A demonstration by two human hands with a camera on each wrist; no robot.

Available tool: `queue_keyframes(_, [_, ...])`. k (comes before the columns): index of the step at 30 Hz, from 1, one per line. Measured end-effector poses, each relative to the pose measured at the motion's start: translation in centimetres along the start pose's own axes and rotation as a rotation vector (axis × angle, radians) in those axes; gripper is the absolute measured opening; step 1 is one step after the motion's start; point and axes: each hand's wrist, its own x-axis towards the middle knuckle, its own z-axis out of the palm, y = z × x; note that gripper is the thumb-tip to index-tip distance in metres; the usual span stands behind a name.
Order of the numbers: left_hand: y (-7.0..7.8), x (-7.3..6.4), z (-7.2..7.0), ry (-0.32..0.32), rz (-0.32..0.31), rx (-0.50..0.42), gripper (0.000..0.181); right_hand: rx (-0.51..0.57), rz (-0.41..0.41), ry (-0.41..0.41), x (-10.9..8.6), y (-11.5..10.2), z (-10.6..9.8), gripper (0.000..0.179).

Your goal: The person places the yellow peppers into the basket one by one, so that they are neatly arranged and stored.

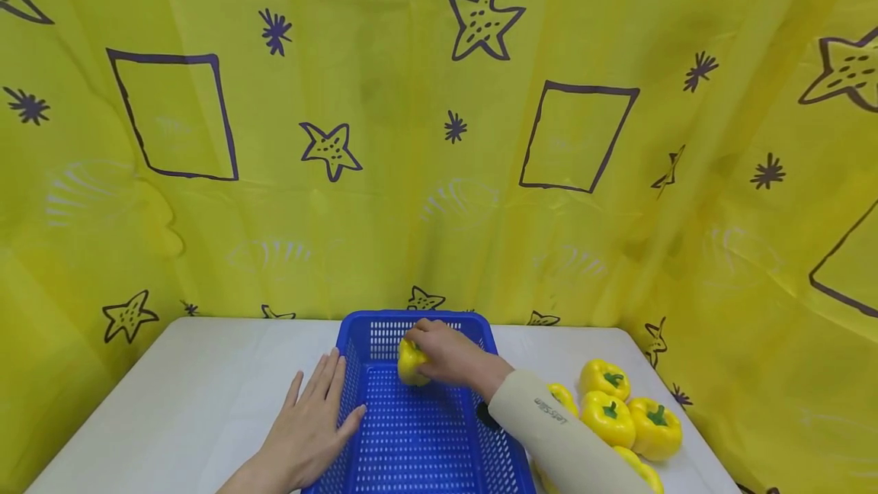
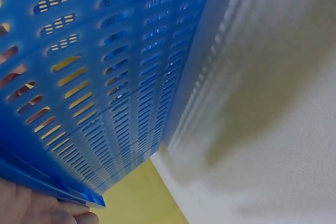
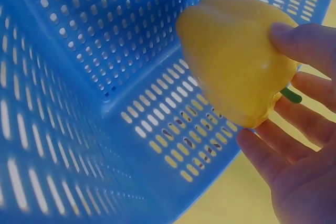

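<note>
Yellow curtain (image 1: 391, 235) hangs in soft folds behind a white desk (image 1: 226, 380), printed with dark outlined starfish, spiky bursts and two whole four-sided frames, a third cut off at the right edge; on the desk sits one blue plastic basket (image 1: 411, 441), rectangular, its walls and floor pierced with rows of slots. Inside it, near the far end, is one glossy, lobed yellow pepper (image 1: 410, 364), its green stem (image 3: 291, 95) toward the palm; the right hand (image 1: 449, 353) has thumb and fingers closed around it; whether it touches the floor I cannot tell. The left hand (image 1: 309, 421) lies with fingers extended along the basket's left rim, gripping no pepper. At least five more peppers (image 1: 608, 419) cluster on the desk to the right, some partly hidden by a pale sleeve (image 1: 549, 421) whose lettering appears to read "LetsSlim".
</note>
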Motion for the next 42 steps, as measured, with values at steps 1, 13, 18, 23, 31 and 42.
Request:
queue_keyframes(1, [0.0, 0.0, 0.0, 0.0, 0.001, 0.002, 0.083, -0.007, -0.006, 0.001, 0.1, -0.1, 0.1, 0.041])
queue_keyframes(13, [-0.1, -0.1, 0.1, 0.008, 0.002, 0.005, 0.08, -0.013, 0.037, -0.02, 1.4, -0.8, 0.8, 0.041])
queue_keyframes(18, [-0.1, 0.0, 0.1, 0.006, -0.002, 0.007, 0.08, -0.012, 0.046, -0.026, 1.6, -0.8, 1.0, 0.038])
queue_keyframes(23, [-0.1, 0.1, 0.1, 0.003, -0.001, 0.018, 0.08, -0.001, 0.055, -0.014, 1.7, -0.6, 1.4, 0.038])
queue_keyframes(31, [0.0, 0.0, 0.0, 0.005, 0.001, 0.016, 0.079, 0.001, 0.081, -0.002, 1.6, -0.3, 1.6, 0.042])
queue_keyframes(42, [0.1, 0.0, 0.0, 0.003, -0.002, 0.009, 0.079, 0.0, 0.082, -0.013, 1.4, -0.1, 1.5, 0.05])
